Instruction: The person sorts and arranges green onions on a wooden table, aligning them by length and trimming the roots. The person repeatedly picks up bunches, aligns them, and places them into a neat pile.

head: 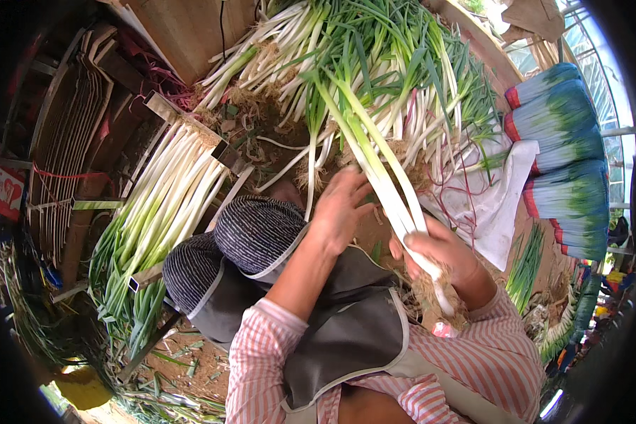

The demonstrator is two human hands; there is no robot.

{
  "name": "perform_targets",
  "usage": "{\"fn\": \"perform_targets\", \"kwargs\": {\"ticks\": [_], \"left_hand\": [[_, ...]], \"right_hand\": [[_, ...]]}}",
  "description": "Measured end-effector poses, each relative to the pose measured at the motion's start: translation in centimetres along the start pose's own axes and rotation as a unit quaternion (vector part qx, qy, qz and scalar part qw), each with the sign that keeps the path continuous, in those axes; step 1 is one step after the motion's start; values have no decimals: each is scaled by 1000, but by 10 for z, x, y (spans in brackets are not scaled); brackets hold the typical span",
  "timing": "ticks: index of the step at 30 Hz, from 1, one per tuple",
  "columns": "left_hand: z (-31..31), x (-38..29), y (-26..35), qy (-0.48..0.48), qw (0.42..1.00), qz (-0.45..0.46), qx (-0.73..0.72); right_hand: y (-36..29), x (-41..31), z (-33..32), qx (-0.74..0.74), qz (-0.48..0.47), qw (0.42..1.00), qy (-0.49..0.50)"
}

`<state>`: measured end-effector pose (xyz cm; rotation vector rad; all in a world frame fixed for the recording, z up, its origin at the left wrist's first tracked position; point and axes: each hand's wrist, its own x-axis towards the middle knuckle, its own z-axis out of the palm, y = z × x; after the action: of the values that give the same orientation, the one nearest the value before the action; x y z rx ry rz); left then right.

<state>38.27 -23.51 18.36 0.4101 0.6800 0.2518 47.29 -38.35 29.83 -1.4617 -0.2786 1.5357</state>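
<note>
My right hand (445,249) grips a few long green onions (384,191) near their root ends. Their white stems slant up and away to the left, and the brown roots (437,297) hang close to my striped sleeve. Slightly blurred, my left hand (342,206) is just left of these stems, fingers apart and holding nothing that I can see. Beyond both hands lies a big loose heap of green onions (371,63). To the left, a metal-framed rack (164,108) holds a row of green onions (164,196), with roots at the far end and leaves towards me.
Packed bundles of green onions (562,122) with red ends are stacked at right. A white sheet (501,212) and pink ties (471,206) lie beside the heap. Flattened cardboard (77,132) stands at left. Leaf scraps (191,360) litter the soil.
</note>
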Motion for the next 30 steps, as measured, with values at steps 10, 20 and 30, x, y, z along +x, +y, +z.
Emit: {"fn": "perform_targets", "kwargs": {"ticks": [10, 20, 30], "left_hand": [[10, 50, 38, -139, 962, 65, -226], [1, -114, 158, -173, 873, 455, -28], [-136, -416, 247, -185, 719, 656, 137]], "right_hand": [[41, -60, -67, -264, 34, 951, -157], [-4, 14, -31, -445, -130, 871, -163], [-120, 171, 255, -495, -570, 558, -346]]}}
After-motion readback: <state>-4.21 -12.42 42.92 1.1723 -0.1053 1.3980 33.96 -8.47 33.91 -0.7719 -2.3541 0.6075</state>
